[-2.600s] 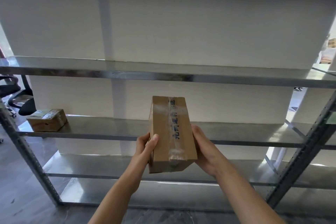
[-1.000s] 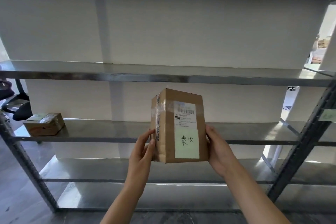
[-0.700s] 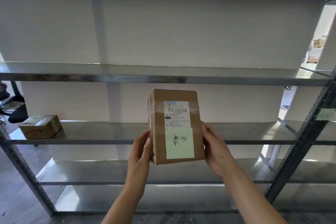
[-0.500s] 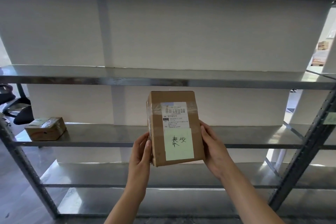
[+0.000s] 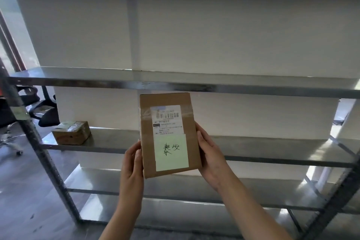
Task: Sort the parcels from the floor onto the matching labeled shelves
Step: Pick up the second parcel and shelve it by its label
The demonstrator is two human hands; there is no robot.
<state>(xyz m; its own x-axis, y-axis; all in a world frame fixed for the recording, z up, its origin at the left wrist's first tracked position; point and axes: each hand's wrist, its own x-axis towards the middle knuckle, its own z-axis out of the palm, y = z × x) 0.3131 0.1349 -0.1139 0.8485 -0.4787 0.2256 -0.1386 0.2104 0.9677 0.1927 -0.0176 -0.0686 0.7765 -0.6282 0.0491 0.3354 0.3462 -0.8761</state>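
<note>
Left hand (image 5: 132, 163) and right hand (image 5: 211, 159) grip the upright brown cardboard parcel (image 5: 169, 134) by its sides. Pale green handwritten note (image 5: 171, 152) faces camera. Grey metal shelf rack (image 5: 253, 88) stands behind.

Brown parcel (image 5: 167, 111); pale-green note (image 5: 171, 152); grey metal shelves (image 5: 175, 81).

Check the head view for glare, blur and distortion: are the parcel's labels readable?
Head view: the handwritten note on the parcel is sharp and legible; the printed shipping label above it is soft, small text unreadable; glare whitens the lower shelf at right; wide-angle distortion leans the left upright.
</note>
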